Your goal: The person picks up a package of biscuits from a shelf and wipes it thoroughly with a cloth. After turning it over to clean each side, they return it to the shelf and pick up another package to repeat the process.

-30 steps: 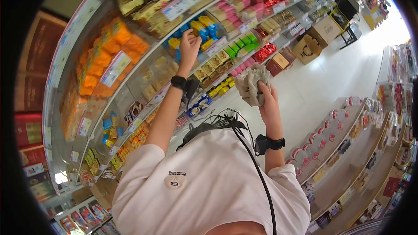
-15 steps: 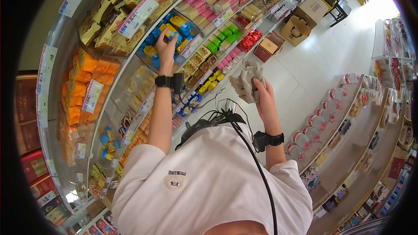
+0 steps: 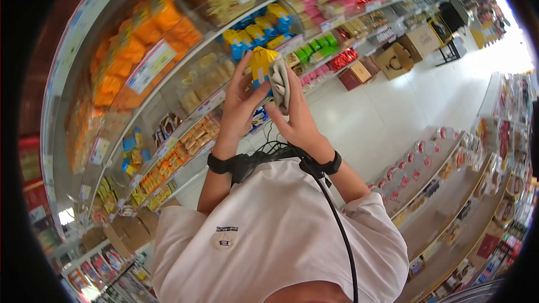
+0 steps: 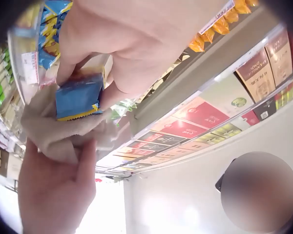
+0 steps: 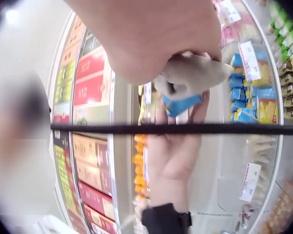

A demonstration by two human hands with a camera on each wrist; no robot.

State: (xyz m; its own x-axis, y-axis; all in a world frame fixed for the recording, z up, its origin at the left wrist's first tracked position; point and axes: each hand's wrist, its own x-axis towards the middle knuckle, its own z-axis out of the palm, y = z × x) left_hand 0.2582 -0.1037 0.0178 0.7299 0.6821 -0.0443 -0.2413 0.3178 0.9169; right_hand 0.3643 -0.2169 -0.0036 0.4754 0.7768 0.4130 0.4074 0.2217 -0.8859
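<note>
My left hand (image 3: 240,101) holds a yellow and blue packet (image 3: 261,66) between thumb and fingers, above the shelf edge. My right hand (image 3: 297,118) grips a crumpled grey cloth (image 3: 279,85) against the packet's right side. In the left wrist view the packet's blue end (image 4: 79,99) shows between the left thumb and fingers, with the cloth (image 4: 53,129) touching it. The right wrist view has the cloth (image 5: 190,78) under the right hand (image 5: 161,34), with the blue of the packet (image 5: 182,104) below it and the left hand (image 5: 175,156) beyond.
Behind the hands, a clear bin holds more blue and yellow packets (image 3: 255,32). Orange packets (image 3: 132,50) fill a bin at the left. Jars (image 3: 409,169) line a low shelf at the right, and cardboard boxes (image 3: 394,60) stand on the floor. A black cable (image 5: 185,129) crosses the right wrist view.
My left hand has come back from the bin with a packet in its fingers. My right hand has brought the cloth leftward against that packet. The head view has shifted.
</note>
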